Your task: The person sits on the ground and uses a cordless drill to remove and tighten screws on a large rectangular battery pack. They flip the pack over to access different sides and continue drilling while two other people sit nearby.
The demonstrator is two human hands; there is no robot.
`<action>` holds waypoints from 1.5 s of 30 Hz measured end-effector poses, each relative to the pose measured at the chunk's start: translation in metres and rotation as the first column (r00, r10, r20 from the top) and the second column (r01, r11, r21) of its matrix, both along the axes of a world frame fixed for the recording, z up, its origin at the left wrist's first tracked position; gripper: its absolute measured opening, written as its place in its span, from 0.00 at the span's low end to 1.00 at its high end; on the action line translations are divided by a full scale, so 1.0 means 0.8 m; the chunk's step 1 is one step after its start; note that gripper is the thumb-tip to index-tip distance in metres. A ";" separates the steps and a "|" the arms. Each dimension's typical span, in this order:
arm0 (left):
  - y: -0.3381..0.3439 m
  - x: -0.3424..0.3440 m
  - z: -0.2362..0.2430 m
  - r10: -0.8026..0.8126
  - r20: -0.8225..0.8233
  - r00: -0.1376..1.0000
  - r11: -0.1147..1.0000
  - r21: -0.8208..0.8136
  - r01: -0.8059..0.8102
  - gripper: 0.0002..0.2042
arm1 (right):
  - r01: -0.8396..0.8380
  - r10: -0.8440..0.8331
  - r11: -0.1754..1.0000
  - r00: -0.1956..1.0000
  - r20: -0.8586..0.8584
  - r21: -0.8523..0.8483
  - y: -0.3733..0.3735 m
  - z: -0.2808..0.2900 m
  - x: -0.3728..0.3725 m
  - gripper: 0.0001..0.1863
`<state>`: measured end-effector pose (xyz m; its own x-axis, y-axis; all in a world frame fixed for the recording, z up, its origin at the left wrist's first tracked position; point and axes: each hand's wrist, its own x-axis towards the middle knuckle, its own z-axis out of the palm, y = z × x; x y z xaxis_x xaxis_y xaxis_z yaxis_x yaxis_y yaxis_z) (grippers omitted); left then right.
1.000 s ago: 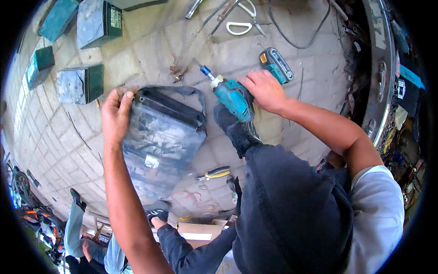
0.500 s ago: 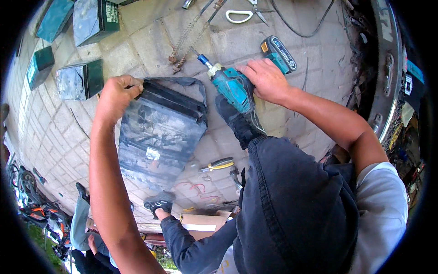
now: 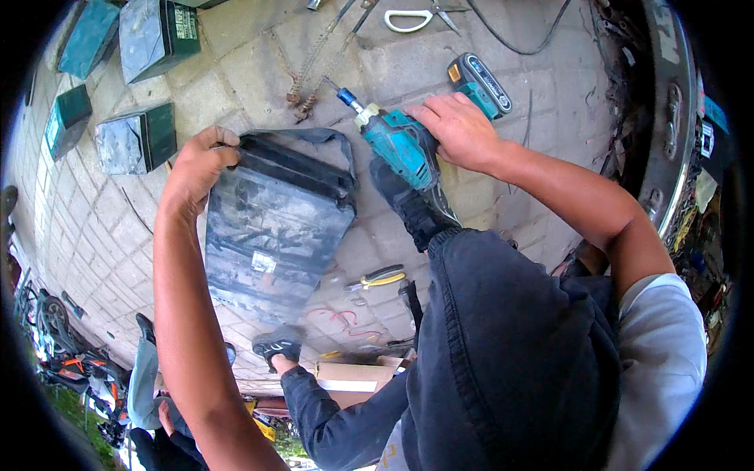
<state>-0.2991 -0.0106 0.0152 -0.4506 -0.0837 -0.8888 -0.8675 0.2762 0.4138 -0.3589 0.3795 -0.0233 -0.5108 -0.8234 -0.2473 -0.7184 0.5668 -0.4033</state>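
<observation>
My left hand point(image 3: 203, 161) pinches the upper left corner of a dusty black plastic case point(image 3: 275, 228), thumb and fingers closed on its edge. The case has a small white label and a dark ribbed end, with a loose black strip point(image 3: 323, 135) arching off its top. Over on the right, my right hand point(image 3: 463, 129) is wrapped round the grip of a teal cordless drill point(image 3: 399, 145). Its blue bit holder points up and left. The drill's battery end point(image 3: 479, 85) shows beyond my knuckles, and some fingers are hidden behind the grip.
Several dark green block batteries point(image 3: 135, 141) stand at the upper left. Springy cables point(image 3: 309, 71) and white-handled scissors point(image 3: 408, 20) lie at the top. My black shoe point(image 3: 416, 212) is below the drill, near yellow-handled pliers point(image 3: 377, 277). A cardboard box point(image 3: 353, 377) sits lower down.
My view has shifted slightly. Both hands keep their holds, and the case and drill stay in nearly the same places.
</observation>
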 end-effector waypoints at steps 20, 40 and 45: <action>0.168 0.155 0.161 0.894 -0.326 0.306 0.423 0.391 -0.818 0.31 | -0.034 0.551 0.800 0.437 0.711 -0.599 -0.182 0.165 0.040 0.30; 0.110 0.175 0.217 0.560 -0.252 0.790 0.717 -0.331 -0.614 0.13 | -0.270 0.283 0.929 0.959 0.019 -0.252 -0.280 -0.101 -0.036 0.08; 0.091 0.153 0.212 0.514 -0.251 0.820 0.761 -0.308 -0.571 0.09 | -0.322 0.335 0.928 0.941 0.045 -0.187 -0.287 -0.094 -0.041 0.08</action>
